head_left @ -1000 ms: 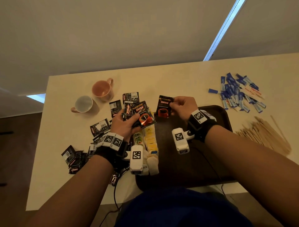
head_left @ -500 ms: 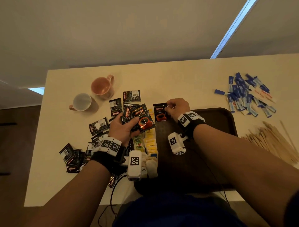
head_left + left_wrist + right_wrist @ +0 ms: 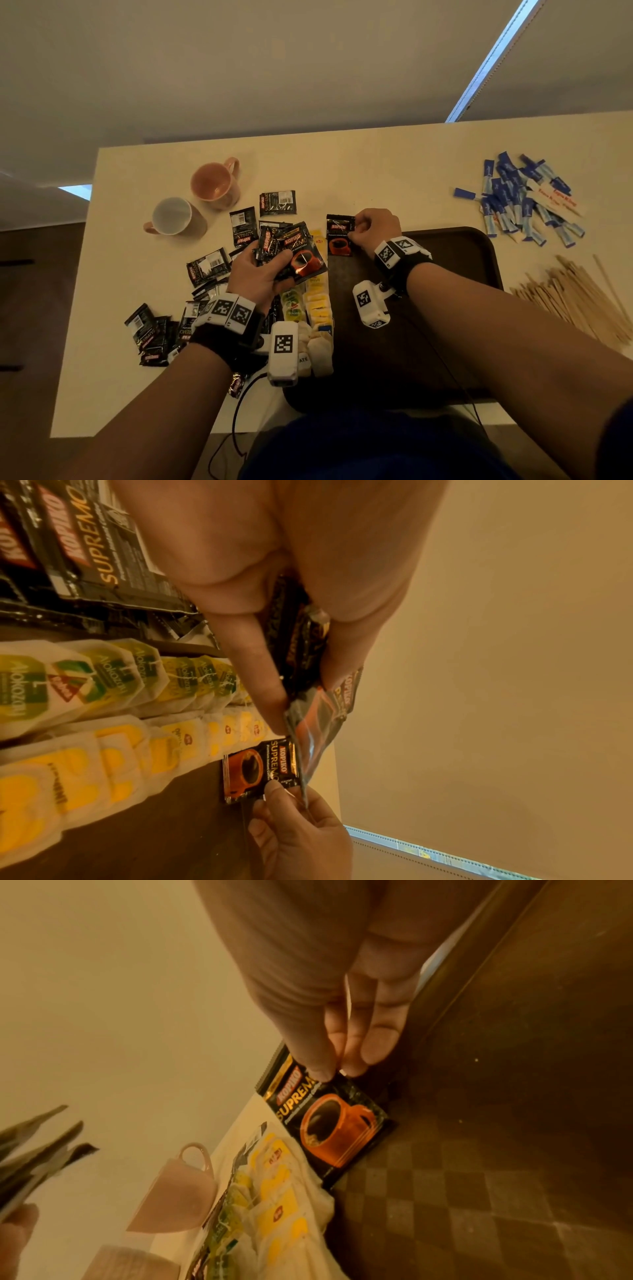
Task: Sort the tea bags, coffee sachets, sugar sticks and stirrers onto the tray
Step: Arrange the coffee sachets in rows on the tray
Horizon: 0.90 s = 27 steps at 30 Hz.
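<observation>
My right hand [image 3: 371, 228] pinches the top corner of one black coffee sachet [image 3: 339, 236] [image 3: 329, 1118] and holds it at the far left end of the dark brown tray [image 3: 445, 308], its lower edge down on the tray. My left hand [image 3: 260, 274] grips a fanned bunch of coffee sachets [image 3: 291, 251] [image 3: 308, 653] just above the tea bags. Two rows of tea bags, green [image 3: 291, 303] and yellow [image 3: 320, 301], lie along the tray's left side [image 3: 103, 723].
More coffee sachets [image 3: 205, 267] lie scattered on the cream table [image 3: 376, 171] left of the tray. A pink mug [image 3: 214, 181] and a white mug [image 3: 171, 216] stand at the far left. Blue sugar sticks [image 3: 520, 198] and wooden stirrers [image 3: 575, 294] lie to the tray's right.
My right hand has carried its sachet left and down to the tray's far left end beside the tea bags. The left hand keeps its bunch in about the same place.
</observation>
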Available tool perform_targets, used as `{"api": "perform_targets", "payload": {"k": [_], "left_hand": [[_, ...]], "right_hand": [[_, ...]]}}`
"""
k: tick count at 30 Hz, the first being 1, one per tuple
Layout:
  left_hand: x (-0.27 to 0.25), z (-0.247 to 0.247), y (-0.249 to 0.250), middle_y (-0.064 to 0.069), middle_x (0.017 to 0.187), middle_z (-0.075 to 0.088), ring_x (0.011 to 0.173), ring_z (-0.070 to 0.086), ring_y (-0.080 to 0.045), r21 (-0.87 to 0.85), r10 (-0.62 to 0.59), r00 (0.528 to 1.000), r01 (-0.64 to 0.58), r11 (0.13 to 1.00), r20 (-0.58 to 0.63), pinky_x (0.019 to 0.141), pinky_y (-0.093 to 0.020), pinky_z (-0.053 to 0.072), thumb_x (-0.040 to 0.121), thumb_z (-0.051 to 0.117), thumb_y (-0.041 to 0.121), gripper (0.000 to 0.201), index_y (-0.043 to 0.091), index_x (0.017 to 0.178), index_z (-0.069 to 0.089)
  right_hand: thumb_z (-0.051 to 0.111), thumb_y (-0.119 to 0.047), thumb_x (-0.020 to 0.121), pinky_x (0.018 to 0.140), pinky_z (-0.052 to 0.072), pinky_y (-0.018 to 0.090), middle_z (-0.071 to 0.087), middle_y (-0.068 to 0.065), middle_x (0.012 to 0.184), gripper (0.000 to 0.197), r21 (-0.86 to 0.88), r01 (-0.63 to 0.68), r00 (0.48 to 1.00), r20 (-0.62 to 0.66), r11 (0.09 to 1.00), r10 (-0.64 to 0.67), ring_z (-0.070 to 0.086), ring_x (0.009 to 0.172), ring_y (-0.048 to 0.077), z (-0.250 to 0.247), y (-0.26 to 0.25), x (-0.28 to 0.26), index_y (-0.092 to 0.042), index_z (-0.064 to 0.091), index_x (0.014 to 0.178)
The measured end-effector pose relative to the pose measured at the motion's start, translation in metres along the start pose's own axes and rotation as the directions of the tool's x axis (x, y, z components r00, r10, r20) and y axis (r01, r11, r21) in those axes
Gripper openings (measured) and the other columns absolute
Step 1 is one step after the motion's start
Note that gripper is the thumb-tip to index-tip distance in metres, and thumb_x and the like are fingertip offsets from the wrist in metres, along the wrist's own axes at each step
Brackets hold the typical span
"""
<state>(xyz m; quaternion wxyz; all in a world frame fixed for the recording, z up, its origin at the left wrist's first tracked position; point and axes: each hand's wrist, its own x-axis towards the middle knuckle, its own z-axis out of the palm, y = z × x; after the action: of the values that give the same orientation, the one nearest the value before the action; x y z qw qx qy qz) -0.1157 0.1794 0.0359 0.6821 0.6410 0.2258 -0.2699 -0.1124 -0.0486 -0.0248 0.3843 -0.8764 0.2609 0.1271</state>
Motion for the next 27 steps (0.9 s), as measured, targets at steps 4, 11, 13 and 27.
{"api": "perform_targets", "payload": {"k": [4,11,13,27], "left_hand": [[-0.001,-0.002,-0.001,-0.008,0.104,0.074,0.091,0.074,-0.024,0.016,-0.002,1.000,0.002,1.000,0.006,0.076,-0.043,0.061,0.087,0.070,0.005,0.021,0.016,0.104,0.064],[-0.002,-0.002,-0.005,-0.007,0.104,0.073,0.096,0.073,-0.027,0.011,-0.019,1.000,0.019,1.000,0.002,0.081,-0.049,0.059,0.087,0.070,0.004,0.021,0.017,0.101,0.064],[-0.002,-0.002,-0.006,-0.009,0.107,0.073,0.098,0.072,-0.028,0.014,-0.022,1.000,0.022,1.000,0.004,0.082,-0.050,0.058,0.086,0.070,0.004,0.022,0.017,0.103,0.064],[-0.002,0.013,-0.013,-0.012,0.108,0.073,0.099,0.071,-0.033,0.038,-0.031,0.999,0.029,0.999,0.041,0.087,-0.054,0.056,0.086,0.073,0.009,0.027,0.015,0.110,0.064]], "right_hand": [[0.074,-0.016,0.082,0.089,0.052,0.031,0.073,0.006,0.093,0.025,-0.010,0.013,1.000,0.000,1.000,-0.013,0.068,0.091,0.020,0.004,-0.002,0.001,-0.010,0.069,0.106],[0.072,-0.014,0.081,0.084,0.052,0.025,0.074,0.003,0.090,0.026,0.036,-0.017,0.999,-0.034,0.999,0.018,0.068,0.089,0.017,0.006,0.007,0.001,-0.014,0.069,0.107],[0.068,-0.012,0.082,0.085,0.052,0.026,0.074,0.003,0.092,0.025,0.030,-0.015,0.999,-0.050,0.999,0.016,0.068,0.091,0.018,0.005,0.009,0.000,-0.014,0.070,0.107],[0.073,-0.034,0.083,0.062,0.058,0.025,0.072,0.005,0.091,0.028,0.311,0.017,0.911,0.387,0.950,-0.143,0.072,0.074,0.016,-0.021,-0.026,-0.063,-0.013,0.068,0.101]]}}
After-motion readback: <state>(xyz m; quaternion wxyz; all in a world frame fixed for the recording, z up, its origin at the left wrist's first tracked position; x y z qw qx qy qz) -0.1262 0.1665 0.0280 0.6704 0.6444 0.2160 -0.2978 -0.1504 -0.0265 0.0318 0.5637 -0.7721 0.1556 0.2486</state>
